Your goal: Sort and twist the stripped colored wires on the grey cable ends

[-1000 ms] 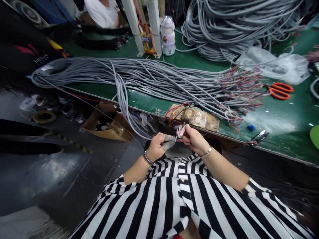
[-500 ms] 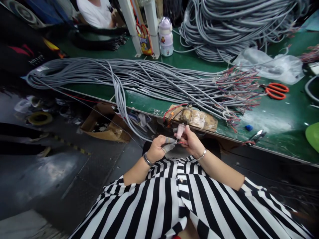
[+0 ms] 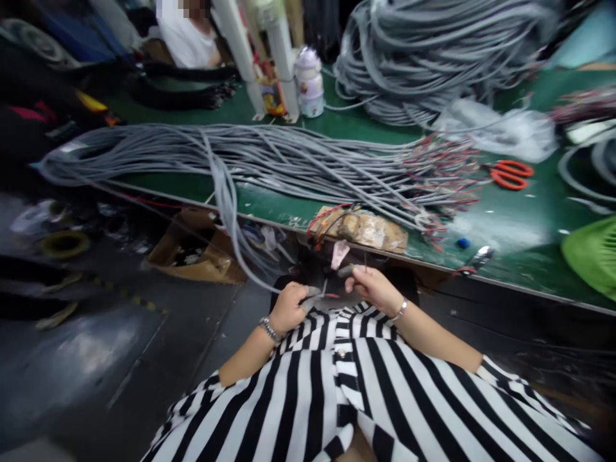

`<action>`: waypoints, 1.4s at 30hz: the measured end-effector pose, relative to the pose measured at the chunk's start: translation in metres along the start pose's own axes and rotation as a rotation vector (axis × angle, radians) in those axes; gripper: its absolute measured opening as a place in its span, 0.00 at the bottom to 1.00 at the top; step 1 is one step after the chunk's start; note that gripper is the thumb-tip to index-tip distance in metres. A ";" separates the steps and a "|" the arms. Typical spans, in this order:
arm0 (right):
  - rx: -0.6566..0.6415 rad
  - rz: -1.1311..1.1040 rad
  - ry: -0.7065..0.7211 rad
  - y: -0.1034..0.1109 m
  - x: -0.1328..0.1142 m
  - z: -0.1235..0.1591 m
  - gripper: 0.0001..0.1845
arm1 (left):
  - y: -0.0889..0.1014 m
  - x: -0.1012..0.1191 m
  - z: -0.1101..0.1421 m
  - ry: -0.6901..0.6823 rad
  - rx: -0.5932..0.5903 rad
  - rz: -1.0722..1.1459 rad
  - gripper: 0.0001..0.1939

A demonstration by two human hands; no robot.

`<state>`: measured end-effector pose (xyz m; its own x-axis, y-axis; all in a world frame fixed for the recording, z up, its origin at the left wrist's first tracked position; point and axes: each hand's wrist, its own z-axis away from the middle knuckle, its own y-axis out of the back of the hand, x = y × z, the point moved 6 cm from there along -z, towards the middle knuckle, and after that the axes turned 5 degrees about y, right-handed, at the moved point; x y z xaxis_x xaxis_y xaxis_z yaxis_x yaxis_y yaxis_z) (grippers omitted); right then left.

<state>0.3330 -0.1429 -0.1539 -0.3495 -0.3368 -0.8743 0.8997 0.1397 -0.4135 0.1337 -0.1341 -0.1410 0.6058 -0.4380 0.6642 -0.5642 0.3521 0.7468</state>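
My left hand (image 3: 290, 308), with grey coverings on its fingertips, pinches the end of a grey cable (image 3: 262, 282). Short red and pale wire ends (image 3: 330, 296) stick out past its fingers. To the right, apart from those ends, is my right hand (image 3: 374, 289), its fingers curled together and slightly blurred. Whatever it may hold is too small to make out. A pale pink piece (image 3: 339, 254) hangs between the hands and the table edge. Beyond it, a wooden block (image 3: 382, 234) wrapped in tape sits at the edge.
A long bundle of grey cables (image 3: 289, 157) lies across the green table (image 3: 520, 237), stripped ends rightward. Orange-handled scissors (image 3: 511, 174), small snips (image 3: 476, 260) and a blue bit (image 3: 463, 243) lie right. Behind are a large cable coil (image 3: 433, 58) and a bottle (image 3: 309, 83). A person (image 3: 187, 35) sits opposite.
My right hand has drawn back from the wire ends, opening a gap between the hands. The left hand keeps the cable. The pink piece now hangs clear of the right fingers. The view has shifted slightly.
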 end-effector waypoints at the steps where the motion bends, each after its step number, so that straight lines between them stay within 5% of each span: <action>1: 0.013 0.019 0.029 0.004 -0.003 0.005 0.24 | -0.011 -0.010 0.000 0.059 -0.115 -0.116 0.09; 4: 0.079 0.123 0.163 0.022 -0.022 0.025 0.24 | -0.031 -0.042 -0.002 0.210 -0.222 -0.367 0.20; 7: 0.249 0.345 0.376 0.052 -0.061 0.055 0.22 | -0.041 -0.053 -0.007 0.137 -0.228 -0.379 0.28; 11: 0.747 0.809 0.608 0.101 -0.125 0.108 0.16 | -0.036 -0.042 -0.017 -0.005 -0.146 -0.350 0.22; 14: 0.988 1.307 0.459 0.128 -0.155 0.121 0.14 | -0.026 -0.020 -0.025 -0.093 -0.120 -0.270 0.17; 17: 0.949 1.601 0.212 0.148 -0.161 0.110 0.16 | -0.019 0.007 -0.030 -0.154 -0.190 -0.157 0.14; 20: 0.911 1.686 0.169 0.153 -0.162 0.103 0.13 | -0.008 0.036 -0.028 -0.194 -0.223 -0.058 0.13; 23: 0.889 1.561 0.418 0.134 -0.168 0.110 0.14 | 0.008 0.063 -0.024 -0.210 -0.187 0.070 0.10; 25: 0.706 1.303 0.589 0.107 -0.165 0.111 0.14 | 0.019 0.078 -0.022 -0.221 -0.129 0.199 0.10; 29: 0.213 0.732 0.473 0.034 -0.125 0.090 0.13 | 0.030 0.100 -0.023 -0.139 -0.015 0.544 0.12; 31: 0.083 0.538 0.382 0.002 -0.100 0.077 0.14 | 0.024 0.104 -0.025 -0.036 -0.018 0.747 0.15; 36: 0.156 0.394 0.272 -0.030 -0.068 0.051 0.15 | 0.002 0.096 -0.024 0.227 -0.035 1.315 0.19; 42: 0.169 0.299 0.231 -0.046 -0.058 0.035 0.15 | 0.013 0.076 -0.008 0.240 0.112 1.381 0.20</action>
<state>0.3213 -0.1626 -0.0748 -0.0979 -0.0843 -0.9916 0.9941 0.0383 -0.1014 0.1776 -0.1562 -0.0807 -0.3926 0.3564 0.8478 -0.8091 0.3044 -0.5027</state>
